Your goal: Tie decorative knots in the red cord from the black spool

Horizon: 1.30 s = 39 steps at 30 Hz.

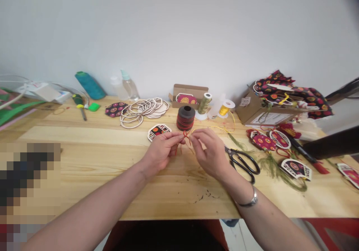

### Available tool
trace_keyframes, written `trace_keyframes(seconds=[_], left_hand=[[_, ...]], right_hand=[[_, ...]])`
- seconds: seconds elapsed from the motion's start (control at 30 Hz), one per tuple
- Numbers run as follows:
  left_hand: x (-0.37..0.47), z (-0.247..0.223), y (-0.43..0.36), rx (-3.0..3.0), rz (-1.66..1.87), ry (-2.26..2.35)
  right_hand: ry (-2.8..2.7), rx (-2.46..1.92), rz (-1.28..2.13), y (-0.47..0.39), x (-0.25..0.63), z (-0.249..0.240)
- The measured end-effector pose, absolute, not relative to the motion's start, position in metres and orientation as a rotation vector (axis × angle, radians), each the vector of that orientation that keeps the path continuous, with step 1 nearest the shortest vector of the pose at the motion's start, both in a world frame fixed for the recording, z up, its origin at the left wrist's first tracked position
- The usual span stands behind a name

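Observation:
My left hand [164, 148] pinches a thin red cord [186, 134] between thumb and fingers, with loose ends hanging below it. Close on the right, my right hand [209, 150] has its fingertips pressed together at the other side of the cord's loop. Just behind both hands stands a spool of red and dark cord [185, 118]. A patterned octagonal ornament [159, 131] lies on the table behind my left hand. Black-handled scissors [244, 161] lie beside my right wrist.
Wooden frames [144, 111] and a teal thread cone [90, 86] are at the back left. Green [204, 103] and yellow [224, 108] thread spools stand behind the hands. A cardboard box with fabric [263, 111] and tasselled ornaments [295, 169] occupy the right.

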State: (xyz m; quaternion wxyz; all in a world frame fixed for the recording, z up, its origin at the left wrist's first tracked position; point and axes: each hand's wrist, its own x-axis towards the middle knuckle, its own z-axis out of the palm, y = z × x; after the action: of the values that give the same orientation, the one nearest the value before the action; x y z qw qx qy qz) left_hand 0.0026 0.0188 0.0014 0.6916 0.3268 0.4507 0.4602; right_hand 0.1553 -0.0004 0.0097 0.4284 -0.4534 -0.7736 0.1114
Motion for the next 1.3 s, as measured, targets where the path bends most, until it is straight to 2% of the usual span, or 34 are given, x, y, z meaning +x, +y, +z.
trace_keyframes(seconds=[0.1, 0.17, 0.23, 0.3, 0.6, 1.03, 1.3], left_hand=[[0.004, 0.003, 0.017, 0.798, 1.008, 1.019], [0.004, 0.003, 0.016, 0.848, 0.988, 1.036], [0.005, 0.003, 0.015, 0.887, 0.967, 1.051], [0.005, 0.003, 0.014, 0.903, 0.949, 1.054], [0.005, 0.006, 0.013, 0.935, 0.903, 1.060], [0.005, 0.003, 0.013, 0.958, 0.870, 1.026], [0.002, 0.003, 0.012, 0.881, 0.878, 0.980]], right_hand=[[-1.628, -1.271, 0.848, 0.008, 0.157, 0.005], [-1.463, -1.202, 1.266, 0.012, 0.156, 0.002], [-1.316, -1.118, 1.503, 0.013, 0.155, 0.001], [-1.222, -1.087, 1.586, 0.012, 0.153, 0.002], [-1.228, -1.139, 1.473, 0.014, 0.153, -0.001], [-1.569, -1.339, 1.039, 0.014, 0.155, 0.002], [-1.581, -1.419, 0.876, 0.015, 0.159, 0.007]])
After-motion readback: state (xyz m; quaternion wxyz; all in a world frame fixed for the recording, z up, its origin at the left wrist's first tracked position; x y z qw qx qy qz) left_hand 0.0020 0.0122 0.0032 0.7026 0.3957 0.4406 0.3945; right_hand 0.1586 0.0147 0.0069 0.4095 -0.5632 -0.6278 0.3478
